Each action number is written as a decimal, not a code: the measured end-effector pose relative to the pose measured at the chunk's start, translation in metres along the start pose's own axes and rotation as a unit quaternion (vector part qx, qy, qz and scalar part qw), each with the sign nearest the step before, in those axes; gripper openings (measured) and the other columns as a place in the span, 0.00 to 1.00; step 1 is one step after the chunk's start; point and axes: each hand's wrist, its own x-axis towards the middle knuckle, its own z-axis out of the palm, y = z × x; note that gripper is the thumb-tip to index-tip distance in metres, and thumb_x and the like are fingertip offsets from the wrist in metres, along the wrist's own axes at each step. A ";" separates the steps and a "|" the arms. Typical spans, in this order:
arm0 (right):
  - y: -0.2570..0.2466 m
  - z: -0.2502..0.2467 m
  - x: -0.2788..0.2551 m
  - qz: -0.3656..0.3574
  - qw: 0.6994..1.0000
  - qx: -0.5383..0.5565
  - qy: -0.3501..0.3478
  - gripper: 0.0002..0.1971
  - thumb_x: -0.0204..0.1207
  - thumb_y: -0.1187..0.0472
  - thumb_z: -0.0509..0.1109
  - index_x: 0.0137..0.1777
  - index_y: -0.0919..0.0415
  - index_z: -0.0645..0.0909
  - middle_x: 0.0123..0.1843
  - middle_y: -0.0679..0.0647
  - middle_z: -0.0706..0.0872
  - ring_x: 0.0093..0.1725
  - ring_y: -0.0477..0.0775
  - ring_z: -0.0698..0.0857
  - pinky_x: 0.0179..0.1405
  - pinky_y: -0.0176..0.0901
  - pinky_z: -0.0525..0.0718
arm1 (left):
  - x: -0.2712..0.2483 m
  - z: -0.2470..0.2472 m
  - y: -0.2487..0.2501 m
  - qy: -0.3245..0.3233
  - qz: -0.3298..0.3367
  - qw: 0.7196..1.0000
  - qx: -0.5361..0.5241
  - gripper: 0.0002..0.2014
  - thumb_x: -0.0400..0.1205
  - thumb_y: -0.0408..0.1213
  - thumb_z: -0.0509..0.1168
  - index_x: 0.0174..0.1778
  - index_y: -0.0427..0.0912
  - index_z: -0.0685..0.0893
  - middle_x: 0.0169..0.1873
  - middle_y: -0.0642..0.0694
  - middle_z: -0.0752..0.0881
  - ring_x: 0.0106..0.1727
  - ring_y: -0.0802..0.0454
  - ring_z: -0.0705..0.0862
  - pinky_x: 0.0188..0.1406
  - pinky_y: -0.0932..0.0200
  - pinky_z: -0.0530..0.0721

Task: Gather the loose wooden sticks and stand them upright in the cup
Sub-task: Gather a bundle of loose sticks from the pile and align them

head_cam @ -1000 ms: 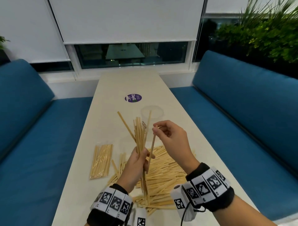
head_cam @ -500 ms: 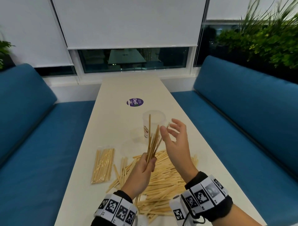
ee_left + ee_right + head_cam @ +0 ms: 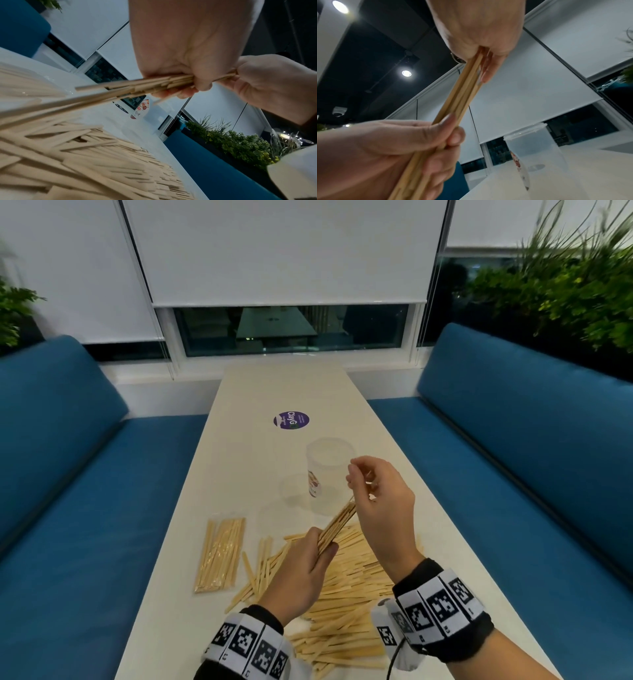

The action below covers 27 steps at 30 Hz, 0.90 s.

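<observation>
My left hand (image 3: 320, 551) grips the lower part of a bundle of wooden sticks (image 3: 337, 525), held above the table and tilted up to the right. My right hand (image 3: 359, 489) curls its fingers round the bundle's upper end (image 3: 462, 97). Just beyond the right hand, the clear plastic cup (image 3: 327, 463) stands upright with no sticks showing inside. A big pile of loose sticks (image 3: 346, 594) lies on the table under both hands. In the left wrist view the bundle (image 3: 154, 85) fans out behind my fist, above the pile (image 3: 85, 155).
A sealed clear packet of sticks (image 3: 221, 553) lies left of the pile. A purple round sticker (image 3: 292, 420) is on the long white table (image 3: 274, 385) farther back. Blue benches (image 3: 68, 508) flank both sides, with plants (image 3: 565, 285) behind the right one.
The bundle has gone from upright and splayed to tight and tilted right. My right hand, open beside it half a second ago, now holds its upper end.
</observation>
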 end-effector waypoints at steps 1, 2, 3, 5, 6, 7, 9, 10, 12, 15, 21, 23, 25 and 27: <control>0.001 -0.002 0.000 -0.005 1.000 -0.002 0.006 0.05 0.80 0.61 0.66 0.52 0.59 0.83 0.43 0.49 0.86 0.43 0.42 0.84 0.41 0.20 0.77 | 0.001 -0.001 -0.002 0.003 0.003 1.000 0.018 0.13 0.86 0.48 0.50 0.43 0.43 0.68 0.31 0.49 0.68 0.29 0.56 0.65 0.28 0.63 0.64; 0.002 -0.003 -0.001 -0.009 1.000 -0.004 0.012 0.05 0.79 0.61 0.67 0.49 0.60 0.84 0.42 0.50 0.87 0.43 0.41 0.83 0.40 0.19 0.77 | 0.003 -0.001 -0.003 0.002 0.004 0.999 0.035 0.14 0.85 0.49 0.50 0.44 0.41 0.69 0.32 0.49 0.68 0.30 0.55 0.66 0.29 0.62 0.63; 0.003 -0.004 -0.001 -0.015 1.000 -0.004 0.019 0.06 0.79 0.60 0.68 0.48 0.61 0.85 0.42 0.50 0.87 0.43 0.40 0.82 0.40 0.19 0.76 | 0.003 -0.001 -0.002 0.000 0.004 0.999 0.048 0.15 0.86 0.49 0.49 0.46 0.41 0.69 0.32 0.49 0.69 0.31 0.55 0.66 0.29 0.62 0.62; 0.006 -0.005 -0.003 -0.034 0.999 -0.012 0.033 0.07 0.79 0.61 0.68 0.47 0.62 0.86 0.44 0.50 0.88 0.44 0.40 0.82 0.41 0.19 0.77 | 0.003 0.000 0.001 -0.008 0.005 0.998 0.054 0.13 0.86 0.48 0.49 0.47 0.41 0.69 0.31 0.51 0.69 0.29 0.56 0.67 0.28 0.62 0.63; 0.007 -0.004 -0.005 -0.047 0.998 -0.022 0.032 0.07 0.78 0.61 0.68 0.45 0.63 0.86 0.45 0.50 0.88 0.44 0.39 0.82 0.43 0.19 0.77 | 0.004 0.001 0.003 -0.010 0.010 0.999 0.050 0.11 0.86 0.47 0.50 0.47 0.43 0.68 0.30 0.52 0.70 0.28 0.57 0.66 0.27 0.63 0.63; 0.008 -0.003 -0.007 -0.059 0.997 -0.032 0.022 0.08 0.78 0.60 0.68 0.43 0.63 0.86 0.46 0.51 0.87 0.45 0.39 0.81 0.45 0.19 0.77 | 0.004 0.002 0.006 -0.011 0.016 0.999 0.044 0.10 0.86 0.46 0.50 0.46 0.44 0.68 0.30 0.52 0.70 0.27 0.58 0.66 0.27 0.63 0.63; 0.010 -0.001 -0.014 -0.085 0.995 -0.049 -0.017 0.10 0.78 0.58 0.67 0.42 0.63 0.86 0.46 0.53 0.88 0.47 0.38 0.81 0.49 0.18 0.75 | 0.005 0.004 0.010 -0.011 0.026 0.999 0.019 0.09 0.86 0.45 0.51 0.46 0.45 0.69 0.31 0.52 0.72 0.28 0.57 0.68 0.30 0.62 0.66; 0.010 0.000 -0.018 -0.095 0.993 -0.055 -0.036 0.10 0.78 0.58 0.66 0.43 0.64 0.85 0.46 0.54 0.88 0.48 0.39 0.81 0.51 0.18 0.74 | 0.007 0.005 0.011 -0.011 0.028 1.000 0.006 0.09 0.86 0.45 0.51 0.48 0.44 0.69 0.32 0.50 0.73 0.29 0.56 0.68 0.32 0.60 0.67; 0.011 0.000 -0.023 -0.095 0.992 -0.054 -0.064 0.11 0.79 0.57 0.63 0.48 0.63 0.85 0.48 0.53 0.88 0.52 0.41 0.81 0.54 0.23 0.75 | 0.009 0.008 0.010 -0.009 0.029 0.999 -0.008 0.07 0.86 0.44 0.52 0.47 0.46 0.70 0.32 0.49 0.74 0.29 0.57 0.68 0.33 0.59 0.68; 0.011 -0.007 -0.022 -0.047 0.989 -0.019 -0.136 0.16 0.82 0.50 0.58 0.62 0.54 0.81 0.62 0.43 0.83 0.64 0.37 0.77 0.64 0.34 0.76 | 0.009 0.008 0.010 -0.005 0.022 0.999 -0.038 0.09 0.85 0.47 0.52 0.51 0.47 0.72 0.37 0.40 0.80 0.32 0.50 0.75 0.36 0.47 0.74; 0.008 -0.021 -0.026 0.230 0.940 0.214 -0.133 0.23 0.81 0.40 0.52 0.76 0.37 0.57 0.77 0.37 0.66 0.72 0.32 0.68 0.63 0.21 0.70 | 0.014 -0.010 0.027 0.097 0.001 0.970 -0.221 0.14 0.76 0.56 0.51 0.46 0.51 0.73 0.27 0.54 0.71 0.26 0.62 0.69 0.29 0.65 0.71; 0.016 -0.020 -0.032 0.347 0.894 0.206 -0.194 0.23 0.78 0.37 0.50 0.72 0.39 0.62 0.75 0.43 0.71 0.72 0.44 0.72 0.65 0.35 0.70 | 0.018 -0.017 0.030 0.149 0.001 0.939 -0.310 0.12 0.77 0.53 0.52 0.42 0.48 0.72 0.23 0.57 0.71 0.27 0.59 0.68 0.30 0.64 0.71; 0.026 -0.015 -0.039 0.446 0.839 0.192 -0.245 0.22 0.81 0.39 0.51 0.70 0.47 0.66 0.72 0.51 0.75 0.70 0.53 0.74 0.67 0.45 0.73 | 0.020 -0.021 0.033 0.199 0.004 0.911 -0.362 0.12 0.81 0.50 0.51 0.38 0.47 0.70 0.21 0.58 0.72 0.28 0.58 0.69 0.34 0.63 0.71; 0.034 -0.009 -0.043 0.546 0.764 0.235 -0.253 0.24 0.82 0.43 0.56 0.70 0.60 0.69 0.63 0.58 0.78 0.60 0.56 0.79 0.56 0.45 0.80 | 0.022 -0.020 0.035 0.233 0.017 0.882 -0.410 0.13 0.85 0.45 0.49 0.37 0.47 0.69 0.21 0.59 0.73 0.29 0.57 0.69 0.40 0.60 0.70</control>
